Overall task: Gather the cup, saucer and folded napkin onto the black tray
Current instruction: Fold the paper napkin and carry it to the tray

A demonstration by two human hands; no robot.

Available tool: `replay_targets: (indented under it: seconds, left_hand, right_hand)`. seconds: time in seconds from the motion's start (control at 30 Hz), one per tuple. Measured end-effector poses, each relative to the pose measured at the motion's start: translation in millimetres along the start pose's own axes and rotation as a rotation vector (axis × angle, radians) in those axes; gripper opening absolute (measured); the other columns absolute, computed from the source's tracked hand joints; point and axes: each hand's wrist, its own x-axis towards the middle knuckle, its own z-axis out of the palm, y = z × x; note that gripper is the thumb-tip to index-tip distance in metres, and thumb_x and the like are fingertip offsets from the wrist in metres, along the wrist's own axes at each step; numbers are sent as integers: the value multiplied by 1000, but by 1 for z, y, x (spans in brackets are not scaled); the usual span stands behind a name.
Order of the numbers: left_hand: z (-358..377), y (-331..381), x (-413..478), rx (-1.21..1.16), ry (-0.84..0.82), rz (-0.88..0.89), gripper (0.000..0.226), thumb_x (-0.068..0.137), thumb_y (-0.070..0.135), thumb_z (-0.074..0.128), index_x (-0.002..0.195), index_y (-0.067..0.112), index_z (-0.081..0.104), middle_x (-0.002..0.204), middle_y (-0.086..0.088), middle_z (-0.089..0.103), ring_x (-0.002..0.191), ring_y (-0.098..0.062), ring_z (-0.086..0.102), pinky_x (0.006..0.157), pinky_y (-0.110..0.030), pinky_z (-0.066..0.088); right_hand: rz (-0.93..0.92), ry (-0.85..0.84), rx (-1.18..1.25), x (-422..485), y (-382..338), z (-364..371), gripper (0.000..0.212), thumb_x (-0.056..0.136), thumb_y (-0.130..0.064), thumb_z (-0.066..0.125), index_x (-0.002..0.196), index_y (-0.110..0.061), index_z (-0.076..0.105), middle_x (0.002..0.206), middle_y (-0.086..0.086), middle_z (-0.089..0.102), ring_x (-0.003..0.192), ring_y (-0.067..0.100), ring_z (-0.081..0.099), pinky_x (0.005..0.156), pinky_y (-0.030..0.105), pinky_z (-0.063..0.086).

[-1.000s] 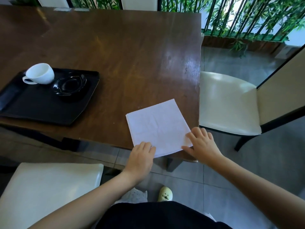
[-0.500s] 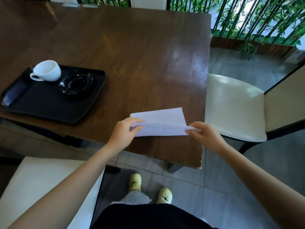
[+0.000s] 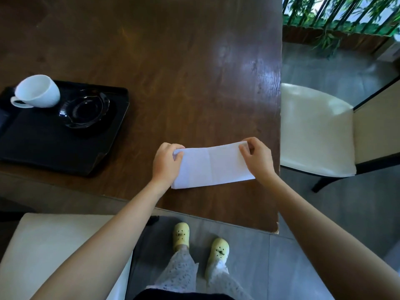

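A white napkin (image 3: 213,166) lies folded in half on the brown table (image 3: 173,72), near its front right corner. My left hand (image 3: 165,163) pinches the napkin's far left corner and my right hand (image 3: 258,158) pinches its far right corner. To the left, apart from the napkin, sits the black tray (image 3: 43,146). A white cup (image 3: 37,92) lies tipped on its side at the tray's far left. A black glossy saucer (image 3: 85,110) rests beside the cup on the tray.
A cream chair seat (image 3: 313,131) stands just past the table's right edge. Another cream seat (image 3: 54,250) is below the front edge at left. My feet in yellow clogs (image 3: 200,243) stand on grey tiles. A plant railing (image 3: 342,16) runs at top right.
The napkin lay flat and open. Both hands lifted its near edge and folded it over to the far edge, so it is half as deep.
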Motion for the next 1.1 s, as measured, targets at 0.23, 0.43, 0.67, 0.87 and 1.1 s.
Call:
replay_targets:
  seconds: [0.23, 0.43, 0.67, 0.87, 1.1]
  left_hand:
    - [11, 4, -9, 438, 152, 150, 28, 86, 11, 56, 114, 11, 61, 120, -14, 58, 112, -33, 49, 91, -45, 42]
    - [48, 2, -17, 590, -83, 179, 48, 100, 35, 22, 146, 18, 22, 156, -4, 20, 145, -20, 10, 116, -48, 0]
    - [52, -11, -15, 633, -78, 176, 55, 97, 38, 11, 147, 17, 9, 158, -1, 12, 145, -17, 6, 116, -46, 0]
    - [49, -7, -15, 653, -107, 167, 62, 92, 44, -2, 148, 18, 5, 158, -2, 8, 145, -19, 3, 116, -45, -4]
    - [42, 3, -28, 655, -101, 236, 52, 98, 33, 29, 146, 15, 18, 156, -10, 19, 144, -27, 14, 116, -48, -1]
  right_hand:
    - [-199, 80, -412, -7, -18, 22, 40, 94, -19, 44, 133, -11, 47, 138, 13, 47, 127, 33, 39, 106, 43, 31]
    - [-580, -302, -717, -26, -22, 72, 51, 101, -31, 19, 148, -14, 19, 159, 4, 17, 147, 21, 7, 120, 42, -2]
    - [-481, -208, -829, -10, 13, 41, 60, 96, -47, 10, 149, -21, 12, 159, -1, 13, 147, 17, 7, 119, 40, -4]
    - [-345, -203, -845, -2, 37, 6, 64, 94, -52, -1, 150, -21, -1, 160, -1, 0, 147, 15, -6, 118, 41, -12]
    - [-92, 57, -804, -15, 17, 1, 62, 91, -52, 41, 132, -4, 40, 137, 19, 43, 125, 36, 40, 106, 46, 30]
